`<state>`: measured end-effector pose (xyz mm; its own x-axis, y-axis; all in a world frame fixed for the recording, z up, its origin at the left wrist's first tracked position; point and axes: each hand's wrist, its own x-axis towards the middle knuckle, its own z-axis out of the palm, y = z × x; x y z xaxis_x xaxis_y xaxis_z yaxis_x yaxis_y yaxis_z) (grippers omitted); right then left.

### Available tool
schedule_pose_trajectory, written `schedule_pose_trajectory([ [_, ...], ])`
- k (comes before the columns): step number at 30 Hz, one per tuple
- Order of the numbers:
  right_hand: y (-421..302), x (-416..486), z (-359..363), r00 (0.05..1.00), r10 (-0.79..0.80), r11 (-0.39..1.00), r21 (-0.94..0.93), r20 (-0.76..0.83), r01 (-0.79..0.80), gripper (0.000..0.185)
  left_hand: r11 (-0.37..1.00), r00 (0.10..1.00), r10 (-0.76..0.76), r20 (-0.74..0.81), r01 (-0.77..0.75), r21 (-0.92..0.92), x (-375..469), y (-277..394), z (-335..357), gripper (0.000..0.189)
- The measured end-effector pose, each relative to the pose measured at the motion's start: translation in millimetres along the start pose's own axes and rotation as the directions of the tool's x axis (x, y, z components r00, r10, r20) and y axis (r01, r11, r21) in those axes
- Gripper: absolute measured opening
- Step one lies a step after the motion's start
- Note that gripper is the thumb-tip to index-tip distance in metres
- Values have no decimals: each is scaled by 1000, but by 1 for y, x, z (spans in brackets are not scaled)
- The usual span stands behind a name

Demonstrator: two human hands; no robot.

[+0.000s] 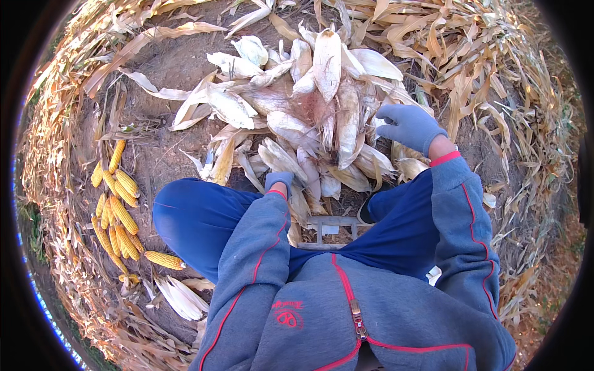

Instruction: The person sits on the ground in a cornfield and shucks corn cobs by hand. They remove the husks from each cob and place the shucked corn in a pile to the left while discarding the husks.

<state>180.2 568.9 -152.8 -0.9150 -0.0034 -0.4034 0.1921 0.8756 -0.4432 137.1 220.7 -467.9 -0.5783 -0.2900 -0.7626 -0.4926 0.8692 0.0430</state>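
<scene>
In front of me lies a pile of dried corn ears in pale husks (327, 69), some with brown silk. My right hand (410, 127), in a grey glove, hovers at the pile's right edge. Its thumb and fingers are apart, with no ear plainly between them. Close to my left knee, my left hand (280, 179) reaches down to the near edge of the pile, also gloved. Its fingers are hidden from view, so any hold on a husk cannot be seen. An unhusked ear (283, 160) lies right beside it.
Several bare yellow corn cobs (123, 215) are heaped on the soil to my left. A loose husk (181, 297) lies below them. Between my legs is the slatted frame (320, 229) of a low seat. Dry corn stalks and leaves (464, 51) ring the ground.
</scene>
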Motion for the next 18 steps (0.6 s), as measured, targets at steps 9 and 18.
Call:
schedule_pose_trajectory([
  [9,-7,7,6,998,-60,998,30,34,59,40,898,983,-123,-139,51,-437,-41,6,-12,76],
  [18,-17,20,9,991,-104,993,-51,80,109,39,349,974,136,183,126,-929,-46,20,-29,31],
])
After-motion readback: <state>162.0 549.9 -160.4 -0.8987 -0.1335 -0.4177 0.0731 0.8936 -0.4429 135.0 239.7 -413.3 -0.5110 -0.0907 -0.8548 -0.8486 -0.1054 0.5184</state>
